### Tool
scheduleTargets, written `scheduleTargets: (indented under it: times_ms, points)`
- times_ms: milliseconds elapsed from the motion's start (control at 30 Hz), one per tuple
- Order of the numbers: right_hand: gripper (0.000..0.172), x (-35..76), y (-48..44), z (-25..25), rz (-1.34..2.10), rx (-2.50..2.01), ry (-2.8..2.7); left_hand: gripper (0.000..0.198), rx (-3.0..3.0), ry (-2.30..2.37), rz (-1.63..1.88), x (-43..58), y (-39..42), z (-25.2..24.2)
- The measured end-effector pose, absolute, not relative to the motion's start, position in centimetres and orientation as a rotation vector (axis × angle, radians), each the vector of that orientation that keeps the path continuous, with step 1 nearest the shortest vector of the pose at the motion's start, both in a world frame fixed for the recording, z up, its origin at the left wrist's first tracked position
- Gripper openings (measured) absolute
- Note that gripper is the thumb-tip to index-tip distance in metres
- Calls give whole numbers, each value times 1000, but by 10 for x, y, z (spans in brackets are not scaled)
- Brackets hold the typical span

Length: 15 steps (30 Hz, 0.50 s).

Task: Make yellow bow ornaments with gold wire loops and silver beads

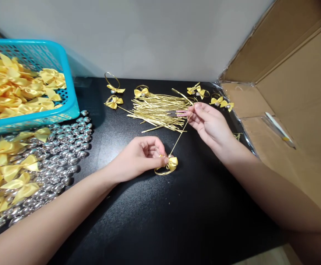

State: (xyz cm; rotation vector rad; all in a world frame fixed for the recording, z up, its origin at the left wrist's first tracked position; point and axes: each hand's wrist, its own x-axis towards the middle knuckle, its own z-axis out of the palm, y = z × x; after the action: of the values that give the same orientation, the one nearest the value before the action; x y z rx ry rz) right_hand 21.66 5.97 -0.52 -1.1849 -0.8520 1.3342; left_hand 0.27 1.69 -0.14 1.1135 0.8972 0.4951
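Observation:
My left hand (pixel 149 154) pinches a yellow ribbon bow (pixel 173 163) between thumb and fingertips, just above the black tabletop. A gold tie loop (pixel 163 173) hangs under the bow, and part of the bow is hidden by my thumb. From it a thin gold strand (pixel 180 137) runs taut up to my right hand (pixel 210 123), whose fingers are closed on its far end. By the right fingertips is a small pink-and-metal tool (pixel 178 113); whether it is held or lies on the pile of gold ties (pixel 157 106), I cannot tell.
At left a blue basket (pixel 70 84) holds many yellow bows, with silver beads (pixel 66 147) and loose bows (pixel 22 184) before it. Bows with gold loops (pixel 115 102) lie along the back. Cardboard (pixel 293 73) walls the right side, where a white-handled cutter (pixel 279 129) lies.

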Motion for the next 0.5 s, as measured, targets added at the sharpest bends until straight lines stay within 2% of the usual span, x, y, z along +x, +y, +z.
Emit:
scheduleTargets:
  times_ms: [500]
  points:
    - [12, 243, 82, -8, 1060, -1200, -877, 18, 1122, 859, 495, 3, 11, -6]
